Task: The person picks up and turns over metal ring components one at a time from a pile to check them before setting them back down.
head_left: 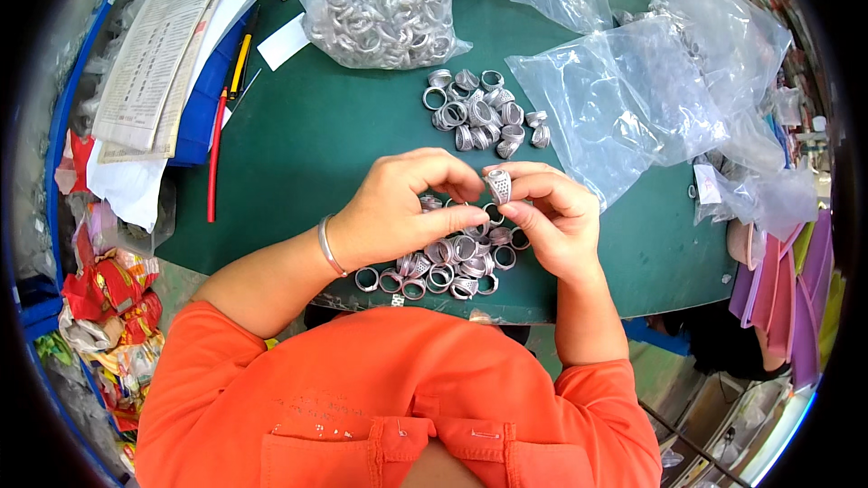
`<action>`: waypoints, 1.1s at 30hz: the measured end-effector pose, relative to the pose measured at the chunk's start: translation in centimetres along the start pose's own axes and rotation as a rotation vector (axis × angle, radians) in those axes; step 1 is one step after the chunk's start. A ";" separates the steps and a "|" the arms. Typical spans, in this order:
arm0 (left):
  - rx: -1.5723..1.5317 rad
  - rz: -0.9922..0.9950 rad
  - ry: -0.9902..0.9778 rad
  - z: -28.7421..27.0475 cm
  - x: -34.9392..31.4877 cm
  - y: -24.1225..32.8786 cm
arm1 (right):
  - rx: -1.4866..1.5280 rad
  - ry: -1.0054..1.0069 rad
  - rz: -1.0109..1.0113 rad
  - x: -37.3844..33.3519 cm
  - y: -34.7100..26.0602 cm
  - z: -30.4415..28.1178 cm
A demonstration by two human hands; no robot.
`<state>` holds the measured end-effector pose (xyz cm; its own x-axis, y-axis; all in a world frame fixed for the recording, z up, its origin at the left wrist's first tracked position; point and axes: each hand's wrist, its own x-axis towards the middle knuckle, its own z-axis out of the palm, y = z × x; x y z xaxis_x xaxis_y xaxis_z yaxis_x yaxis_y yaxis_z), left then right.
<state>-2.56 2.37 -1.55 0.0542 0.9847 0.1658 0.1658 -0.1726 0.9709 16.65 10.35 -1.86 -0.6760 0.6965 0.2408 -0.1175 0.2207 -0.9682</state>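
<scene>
Between the thumb and fingers of my right hand (556,217) is a silver-grey metal ring (498,186) with a dotted, pierced-looking side, held upright. My left hand (407,199), with a bangle at the wrist, curves in beside that ring. Its thumb and fingertips are apart, and nothing shows between them; whether a fingertip touches the ring is unclear. Below both hands lies a loose heap of similar rings (440,277), partly hidden by my fingers. Beyond them is a second pile of rings (479,112).
A clear bag full of rings (389,23) stands at the back of the green table (289,126). Flattened clear plastic bags (624,99) cover the right side. At left are papers (163,45) on a blue bin (194,126), a red pen (217,154) and a yellow-black pen (241,63).
</scene>
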 end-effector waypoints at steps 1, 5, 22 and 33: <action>-0.087 -0.068 0.035 0.1 0.0 0.1 | -0.046 -0.017 -0.043 0.1 0.1 0.1; -0.289 -0.118 0.069 0.2 -0.2 -0.5 | -0.244 -0.032 -0.147 0.5 0.0 0.3; 0.200 0.232 0.071 0.1 -0.1 -0.3 | 0.249 0.027 0.271 -0.6 -0.1 1.1; -0.208 -0.035 0.117 0.5 -0.4 -0.7 | 0.178 0.033 -0.085 -0.5 1.0 1.7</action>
<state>-2.19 2.11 -2.35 -0.0645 0.9883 0.1384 -0.0413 -0.1412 0.9891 15.63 9.10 -3.02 -0.6345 0.7031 0.3211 -0.3019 0.1570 -0.9403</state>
